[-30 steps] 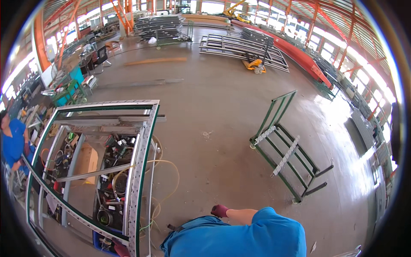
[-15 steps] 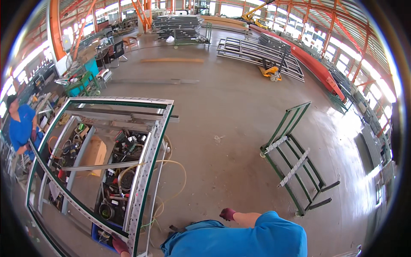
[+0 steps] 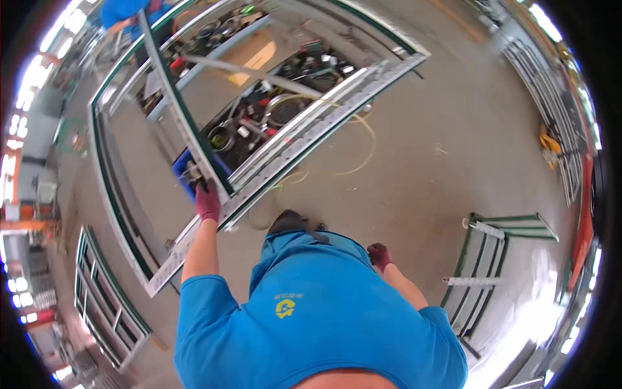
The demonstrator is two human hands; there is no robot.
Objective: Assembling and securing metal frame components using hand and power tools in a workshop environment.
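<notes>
My left hand (image 3: 207,201), in a maroon glove with dark fingers, is closed over the near corner of a large metal frame (image 3: 327,127), where a green-edged crossbar (image 3: 175,104) meets the long side rail. The frame is silver with dark green edging and lies raised off the floor. My right hand (image 3: 380,255), gloved alike, hangs by my right hip with its fingers curled in. I see nothing in it, and it touches no part of the frame. A blue bin (image 3: 184,170) sits under the frame, beside my left hand.
Tools and small parts fill a dark tray (image 3: 249,123) below the frame. A pale yellow hose (image 3: 370,146) loops onto the floor. To the right stands a green rack (image 3: 479,282); another barred frame (image 3: 107,292) is at left. A co-worker's blue sleeve (image 3: 123,10) shows at the far side.
The view has swung left and tilted down onto my body. My left hand stays at the frame's corner, and my right hand still hangs at my side.
</notes>
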